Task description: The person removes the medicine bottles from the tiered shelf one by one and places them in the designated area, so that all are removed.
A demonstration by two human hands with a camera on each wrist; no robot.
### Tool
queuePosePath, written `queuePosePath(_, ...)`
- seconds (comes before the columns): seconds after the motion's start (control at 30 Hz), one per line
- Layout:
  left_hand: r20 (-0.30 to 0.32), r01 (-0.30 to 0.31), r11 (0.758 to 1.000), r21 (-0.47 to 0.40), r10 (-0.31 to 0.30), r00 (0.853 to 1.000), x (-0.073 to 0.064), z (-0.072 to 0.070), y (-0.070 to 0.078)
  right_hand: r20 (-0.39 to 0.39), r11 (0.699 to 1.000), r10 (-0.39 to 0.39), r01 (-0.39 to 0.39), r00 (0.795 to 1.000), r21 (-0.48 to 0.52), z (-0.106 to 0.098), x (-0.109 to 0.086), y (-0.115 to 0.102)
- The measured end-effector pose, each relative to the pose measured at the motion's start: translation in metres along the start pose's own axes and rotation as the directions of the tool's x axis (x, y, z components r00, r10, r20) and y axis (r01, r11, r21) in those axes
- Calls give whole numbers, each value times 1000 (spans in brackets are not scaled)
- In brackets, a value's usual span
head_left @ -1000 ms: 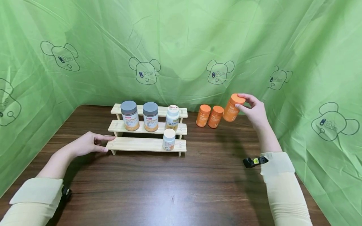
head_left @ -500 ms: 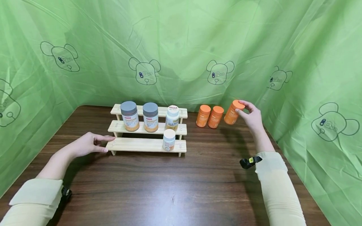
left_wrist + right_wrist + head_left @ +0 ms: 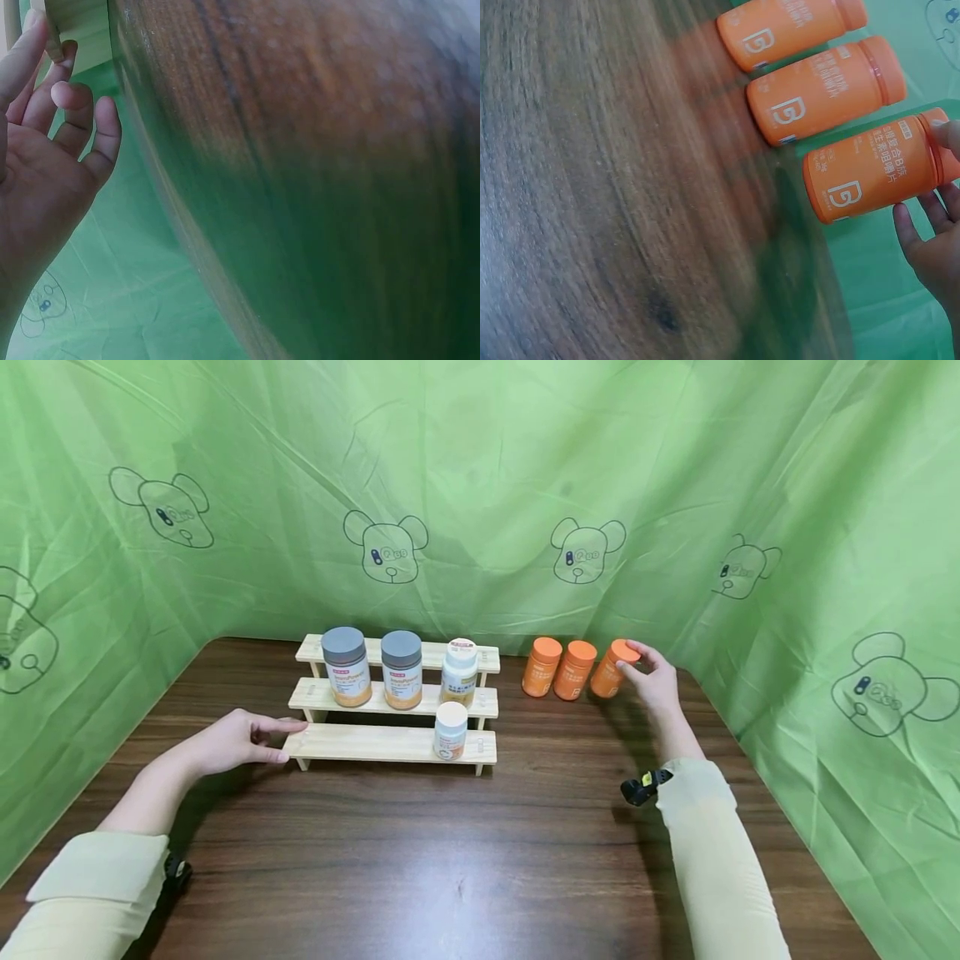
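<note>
In the head view my right hand (image 3: pixel 654 681) holds an orange pill bottle (image 3: pixel 611 672) by its lid, thumb in front and fingers behind. The right wrist view shows this bottle (image 3: pixel 874 169) beside two matching orange bottles (image 3: pixel 817 90), its label facing the camera. Those two bottles (image 3: pixel 557 672) stand upright just to its left. My left hand (image 3: pixel 228 743) is at the left end of a three-step wooden display stand (image 3: pixel 360 743), thumb and index finger pinching the lowest board's corner. The left wrist view shows its other fingers (image 3: pixel 105 135) loosely bent.
Two grey-lidded jars (image 3: pixel 347 672) and a white bottle (image 3: pixel 459 672) stand on the middle step. A smaller white bottle (image 3: pixel 450 732) is on the lowest step, towards the right. Green cloth (image 3: pixel 480 460) surrounds the brown wooden table (image 3: pixel 450 843) behind and at both sides.
My right hand has lowered the orange bottle and straightened it, bringing it down next to the other two. My left hand has stayed at the stand.
</note>
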State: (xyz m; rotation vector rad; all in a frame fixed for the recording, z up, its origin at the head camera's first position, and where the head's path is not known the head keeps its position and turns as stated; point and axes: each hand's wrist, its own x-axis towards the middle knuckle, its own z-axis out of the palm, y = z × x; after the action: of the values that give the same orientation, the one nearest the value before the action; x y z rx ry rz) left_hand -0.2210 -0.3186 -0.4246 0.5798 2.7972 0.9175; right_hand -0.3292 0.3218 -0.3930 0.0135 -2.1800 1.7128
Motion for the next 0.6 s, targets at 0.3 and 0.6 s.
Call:
queuePosePath(0.3, 3, -1, 1000, 4, 1, 1000, 0, -1, 3, -14, 999, 44, -44, 999, -26, 7, 7, 24)
queuePosePath(0.6, -1, 7, 1000, 14, -7, 1000, -1, 0, 2, 36, 989, 140, -142, 989, 46, 9, 12, 26)
